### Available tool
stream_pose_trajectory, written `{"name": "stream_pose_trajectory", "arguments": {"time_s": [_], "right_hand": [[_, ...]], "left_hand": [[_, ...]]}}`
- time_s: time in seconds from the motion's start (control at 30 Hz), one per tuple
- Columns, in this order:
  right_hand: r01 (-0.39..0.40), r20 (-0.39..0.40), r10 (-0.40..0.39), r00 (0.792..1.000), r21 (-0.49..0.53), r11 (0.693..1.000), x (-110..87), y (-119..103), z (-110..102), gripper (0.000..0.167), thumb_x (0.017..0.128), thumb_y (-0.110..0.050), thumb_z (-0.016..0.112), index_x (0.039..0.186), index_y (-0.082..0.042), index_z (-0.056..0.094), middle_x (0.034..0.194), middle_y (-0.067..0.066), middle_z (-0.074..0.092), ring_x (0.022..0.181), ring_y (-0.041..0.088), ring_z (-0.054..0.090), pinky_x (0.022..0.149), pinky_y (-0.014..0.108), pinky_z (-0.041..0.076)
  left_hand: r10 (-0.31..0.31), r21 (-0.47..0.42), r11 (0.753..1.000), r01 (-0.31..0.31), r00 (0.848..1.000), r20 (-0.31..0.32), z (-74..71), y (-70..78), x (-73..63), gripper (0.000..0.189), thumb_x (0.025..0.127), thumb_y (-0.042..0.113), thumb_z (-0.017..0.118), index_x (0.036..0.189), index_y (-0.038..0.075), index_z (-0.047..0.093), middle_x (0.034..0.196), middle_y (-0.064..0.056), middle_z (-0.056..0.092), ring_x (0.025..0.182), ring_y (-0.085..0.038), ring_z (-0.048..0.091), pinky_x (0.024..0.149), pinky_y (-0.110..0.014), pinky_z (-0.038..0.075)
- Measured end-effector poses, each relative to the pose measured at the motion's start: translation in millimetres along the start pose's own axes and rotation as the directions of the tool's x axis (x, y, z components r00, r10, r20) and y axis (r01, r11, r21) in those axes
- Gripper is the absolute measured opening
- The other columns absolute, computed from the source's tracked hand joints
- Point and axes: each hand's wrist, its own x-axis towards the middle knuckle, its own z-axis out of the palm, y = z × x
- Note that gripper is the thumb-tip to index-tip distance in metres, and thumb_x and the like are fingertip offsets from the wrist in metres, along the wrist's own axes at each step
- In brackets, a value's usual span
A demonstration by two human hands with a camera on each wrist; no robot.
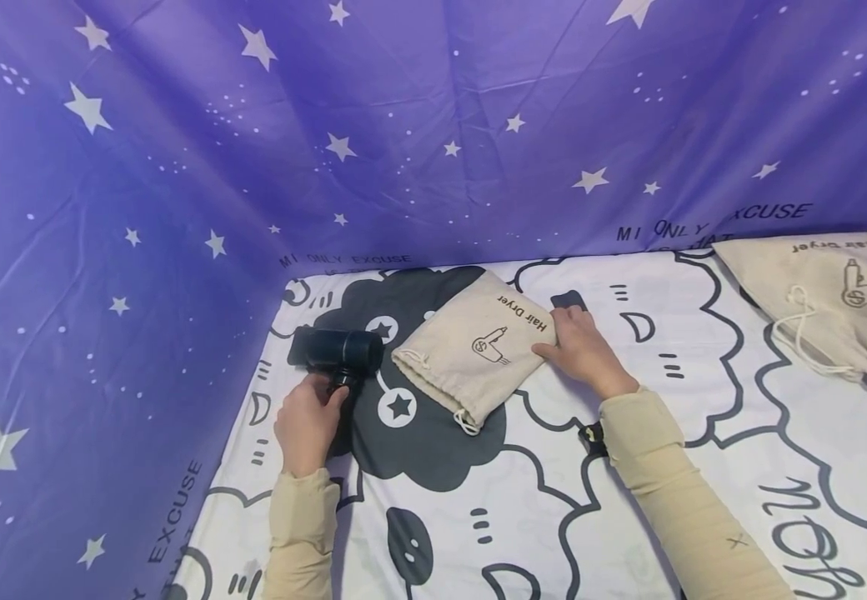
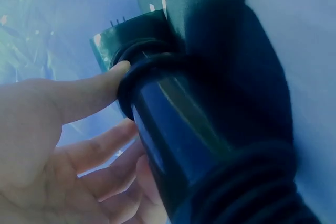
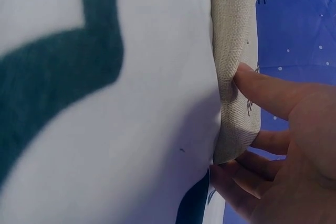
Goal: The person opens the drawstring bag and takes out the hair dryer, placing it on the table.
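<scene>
While left hand grips dryer, right hand pinches cloth bag

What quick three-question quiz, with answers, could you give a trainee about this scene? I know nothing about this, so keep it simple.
1. Which hand holds the dark hair dryer?

2. True or false: in the head view, the words "Hair Dryer" can be read on both the middle bag and the far-right bag.

3. What does the right hand grip?
A) The purple fabric
B) The hair dryer
C) The edge of the middle bag

Key:
1. The left hand.
2. True.
3. C; the right wrist view shows the thumb and fingers at the cloth edge.
</scene>
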Motion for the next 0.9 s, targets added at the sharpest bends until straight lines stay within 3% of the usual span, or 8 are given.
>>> {"name": "stream_pose_trajectory", "arguments": {"time_s": [0.37,0.53,0.7,0.77,0.9], "right_hand": [[-0.054,0.002,0.054,0.999,0.058,0.997,-1.1,-2,-7,0.048,0.093,-0.022,0.065,0.123,0.012,0.049,0.113,0.027,0.048,0.106,0.041,0.044,0.097,0.056,0.038],[-0.14,-0.045,0.145,0.988,0.092,0.986,-6.8,5,-15,0.044,0.096,-0.021,0.059,0.124,0.012,0.051,0.115,0.028,0.051,0.104,0.04,0.05,0.096,0.057,0.04],[-0.203,-0.136,0.217,0.967,0.105,0.973,-9.9,13,-17,0.03,0.097,-0.024,0.058,0.105,0.005,0.059,0.094,0.02,0.061,0.083,0.033,0.058,0.074,0.046,0.047],[-0.221,-0.133,0.236,0.963,0.113,0.969,-8.6,15,-17,0.032,0.098,-0.029,0.057,0.098,0.003,0.062,0.083,0.015,0.063,0.073,0.029,0.058,0.065,0.04,0.045],[-0.241,-0.065,0.248,0.967,0.093,0.966,-4.8,17,-15,0.043,0.1,-0.04,0.053,0.087,-0.001,0.068,0.068,0.007,0.061,0.063,0.023,0.055,0.059,0.033,0.04]], "left_hand": [[-0.035,-0.002,0.999,0.035,0.999,-0.019,1.0,3.2,6.2,0.026,0.085,0.025,0.075,0.1,0.004,0.071,0.087,-0.016,0.069,0.082,-0.04,0.065,0.071,-0.057,0.049],[0.024,-0.063,0.998,-0.027,0.998,-0.057,-0.2,18.6,6.2,0.019,0.087,0.019,0.072,0.097,0.002,0.07,0.099,-0.019,0.06,0.094,-0.04,0.059,0.081,-0.055,0.047],[0.082,-0.114,0.989,-0.092,0.993,-0.091,2.8,36.5,7.5,0.011,0.088,0.014,0.07,0.093,0.005,0.07,0.091,-0.014,0.061,0.084,-0.033,0.059,0.074,-0.05,0.047],[0.109,-0.12,0.985,-0.12,0.99,-0.094,5.3,41.9,8.0,0.008,0.087,0.013,0.07,0.092,0.006,0.07,0.086,-0.012,0.064,0.079,-0.03,0.061,0.071,-0.048,0.047],[0.17,-0.168,0.97,-0.174,0.985,-0.038,12.0,55.6,8.9,0.008,0.089,0.012,0.069,0.094,0.007,0.072,0.084,-0.008,0.07,0.076,-0.026,0.066,0.071,-0.047,0.05]]}}
